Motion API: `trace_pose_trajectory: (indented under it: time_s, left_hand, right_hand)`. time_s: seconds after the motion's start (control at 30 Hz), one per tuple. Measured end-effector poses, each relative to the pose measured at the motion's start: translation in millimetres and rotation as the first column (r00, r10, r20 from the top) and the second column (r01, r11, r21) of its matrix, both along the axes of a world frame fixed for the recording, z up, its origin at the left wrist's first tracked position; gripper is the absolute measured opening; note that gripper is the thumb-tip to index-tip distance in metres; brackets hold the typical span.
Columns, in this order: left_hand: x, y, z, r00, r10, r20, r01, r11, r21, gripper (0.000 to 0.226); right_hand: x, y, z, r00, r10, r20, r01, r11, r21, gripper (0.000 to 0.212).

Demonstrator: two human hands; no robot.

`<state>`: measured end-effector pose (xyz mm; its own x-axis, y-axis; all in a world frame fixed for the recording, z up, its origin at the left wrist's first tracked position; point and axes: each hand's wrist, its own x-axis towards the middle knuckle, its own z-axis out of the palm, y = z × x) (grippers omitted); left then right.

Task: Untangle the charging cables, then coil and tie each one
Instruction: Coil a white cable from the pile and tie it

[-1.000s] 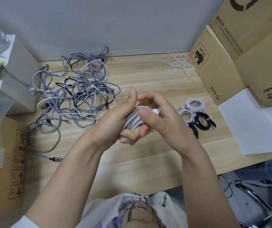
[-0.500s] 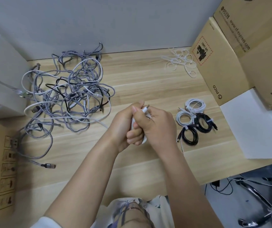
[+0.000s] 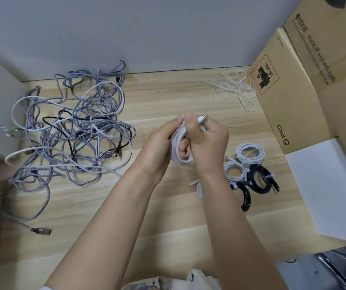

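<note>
A coiled white cable (image 3: 180,143) is clamped above the counter (image 3: 167,97) by the left hand (image 3: 159,141) and right hand (image 3: 207,141). Coiling looks done; a tie (image 3: 230,84) is needed next, far right.

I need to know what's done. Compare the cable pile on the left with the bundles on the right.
The cable pile is one loose, sprawling snarl; the bundles are separate tight rings lying close together.
The pile has no ties that I can see; each bundle is cinched with a tie.
The pile is mostly grey braided cable with one black strand; the bundles are plain white or black.
Both lie on the wooden table.
</note>
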<state>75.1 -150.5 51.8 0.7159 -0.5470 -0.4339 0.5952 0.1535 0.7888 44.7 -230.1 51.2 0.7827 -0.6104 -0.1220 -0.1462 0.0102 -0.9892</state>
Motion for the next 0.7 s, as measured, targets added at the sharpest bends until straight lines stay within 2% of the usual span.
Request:
trace_pose_trajectory:
  time_s: [0.07, 0.13, 0.23, 0.37, 0.47, 0.5, 0.57, 0.63, 0.7]
  left_hand:
    - [9.5, -1.6, -0.6, 0.996, -0.058, -0.067, 0.042, 0.973, -0.227, 0.031]
    - [16.6, -3.9, -4.2, 0.998, -0.061, -0.021, 0.052, 0.955, -0.291, 0.033]
    - [28.6, -13.0, -10.7, 0.994, -0.059, 0.09, 0.08, 0.966, -0.247, 0.032]
    - [47.6, -31.7, -21.4, 0.987, -0.063, 0.148, 0.082, 0.989, -0.121, 0.023]
    - [54.1, -38.0, -32.2, 0.985, -0.023, 0.172, 0.031, 0.999, -0.042, 0.02]
    - [55.5, -38.3, -36.4, 0.985, -0.008, 0.173, 0.012, 1.0, -0.021, 0.02]
    - [55.1, -36.6, -42.2, 0.986, 0.018, 0.168, -0.02, 1.0, 0.012, 0.021]
    - [56.3, -35.2, -48.8, 0.987, 0.047, 0.155, -0.047, 0.999, -0.004, 0.021]
    - [57.1, -33.6, -52.5, 0.988, 0.06, 0.142, -0.058, 0.998, -0.02, 0.021]
  right_hand:
    - [17.3, -12.1, -0.3, 0.999, -0.017, 0.031, 0.009, 0.967, 0.253, 0.052]
    - [31.8, -17.5, -1.1, 0.999, 0.004, 0.054, -0.023, 0.934, 0.357, 0.05]
    - [49.3, -28.9, -7.0, 0.997, 0.034, 0.068, -0.059, 0.915, 0.399, 0.038]
    - [71.4, -50.7, -16.2, 0.98, 0.185, -0.078, -0.142, 0.915, 0.377, 0.039]
    - [97.7, -78.5, -36.5, 0.961, 0.229, -0.157, -0.193, 0.957, 0.219, 0.051]
    - [108.0, -90.3, -47.4, 0.964, 0.187, -0.186, -0.161, 0.976, 0.148, 0.05]
    - [124.2, -117.5, -73.6, 0.961, 0.067, -0.268, -0.068, 0.998, 0.003, 0.033]
    - [133.5, -141.1, -96.3, 0.911, 0.004, -0.412, -0.076, 0.985, -0.157, 0.018]
    - [133.5, -157.3, -117.4, 0.812, -0.034, -0.582, -0.132, 0.962, -0.239, 0.028]
